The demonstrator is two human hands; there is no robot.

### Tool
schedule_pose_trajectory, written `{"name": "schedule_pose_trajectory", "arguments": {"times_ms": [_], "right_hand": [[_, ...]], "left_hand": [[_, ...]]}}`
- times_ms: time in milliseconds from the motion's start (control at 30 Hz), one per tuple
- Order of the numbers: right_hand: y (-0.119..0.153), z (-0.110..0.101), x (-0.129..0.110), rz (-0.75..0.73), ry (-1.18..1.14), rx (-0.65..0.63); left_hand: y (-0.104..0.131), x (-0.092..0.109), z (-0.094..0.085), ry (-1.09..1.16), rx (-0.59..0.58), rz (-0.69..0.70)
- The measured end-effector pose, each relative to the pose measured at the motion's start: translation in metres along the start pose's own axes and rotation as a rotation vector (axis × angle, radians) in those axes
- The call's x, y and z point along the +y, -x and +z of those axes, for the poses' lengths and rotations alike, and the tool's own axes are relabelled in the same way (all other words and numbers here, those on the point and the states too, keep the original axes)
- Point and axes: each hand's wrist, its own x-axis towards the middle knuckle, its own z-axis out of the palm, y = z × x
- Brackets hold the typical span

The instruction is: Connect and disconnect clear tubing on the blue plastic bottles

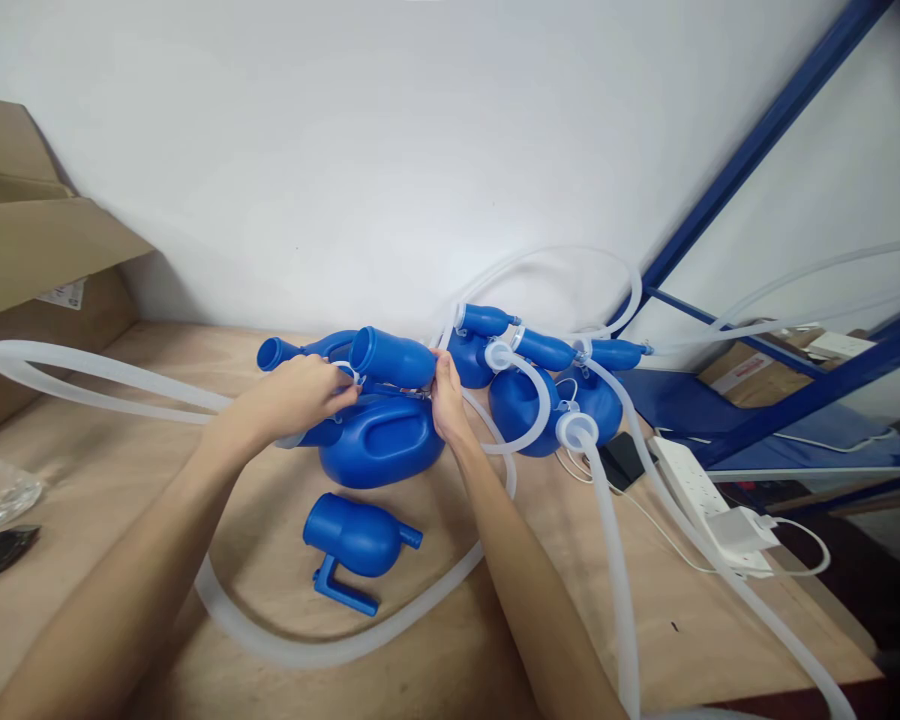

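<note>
In the head view, my right hand (446,395) grips the narrow end of a blue plastic urinal mouthpiece (394,357), whose wide opening faces left. The fingers of my left hand (311,398) are pinched at a thin white cap ring (346,370) by the mouthpiece's rim. Right below both hands, a blue urinal bottle (382,440) with a moulded handle lies on its side. A translucent hose (292,650) loops around it across the table. Closer to me rests a loose blue mouthpiece (364,535) with an angled handle. My left hand partly hides the bottle's neck.
More blue bottles (521,405) with mouthpieces and hoses stand to the right. A white power strip (709,505) with a charger and a black phone-like object (626,462) lie beyond them. An open cardboard box (52,270) is at left, and a blue metal frame (765,130) rises at right.
</note>
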Motion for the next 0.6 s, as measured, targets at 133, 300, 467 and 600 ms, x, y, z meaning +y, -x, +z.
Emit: {"name": "schedule_pose_trajectory", "arguments": {"times_ms": [133, 300, 467, 600], "right_hand": [[0.004, 0.003, -0.011, 0.087, -0.114, 0.002], [0.008, 0.007, -0.02, 0.089, -0.105, -0.029], [0.008, 0.009, -0.024, 0.104, -0.092, -0.025], [0.007, 0.012, -0.027, 0.101, -0.059, -0.035]], "left_hand": [[0.0, 0.007, -0.003, -0.194, -0.035, -0.05], [-0.002, 0.014, -0.003, -0.252, 0.072, -0.127], [-0.001, 0.013, 0.002, -0.293, 0.026, -0.101], [0.002, 0.011, 0.006, -0.363, 0.031, -0.006]]}}
